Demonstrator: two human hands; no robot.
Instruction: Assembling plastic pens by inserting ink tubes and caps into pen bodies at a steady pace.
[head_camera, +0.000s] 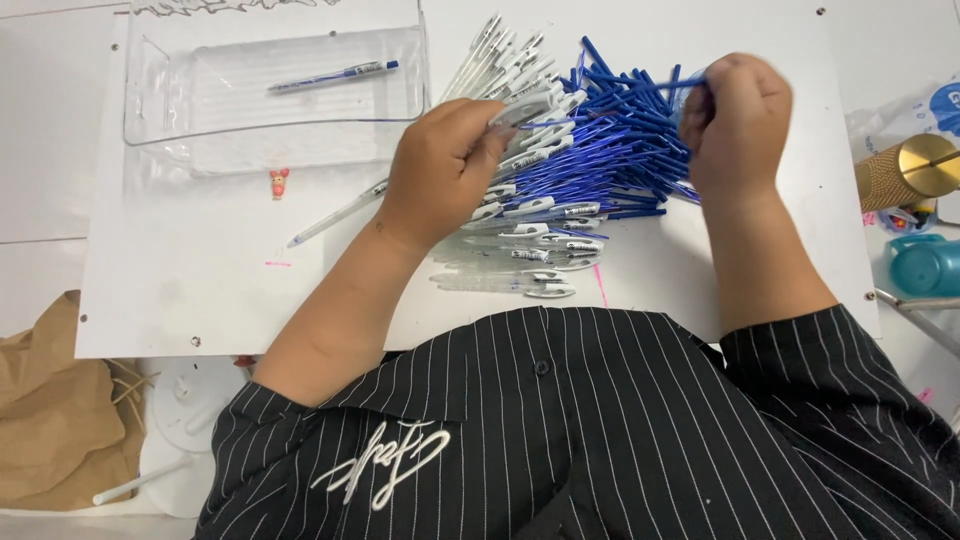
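Seen from the head camera, the left hand (440, 165) is closed around a clear pen barrel (525, 108) above a heap of clear pen barrels (520, 225) on the white desk (200, 280). The right hand (738, 125) pinches a blue ink refill (660, 85) over a pile of blue refills (615, 150) just beside the barrels. To the left, a clear plastic tray (160, 100) holds one finished pen (335, 76). Another pen (335, 215) lies by the left wrist.

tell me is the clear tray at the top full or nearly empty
Nearly empty: the clear tray holds one assembled pen lying flat; the rest of its floor shows bare.
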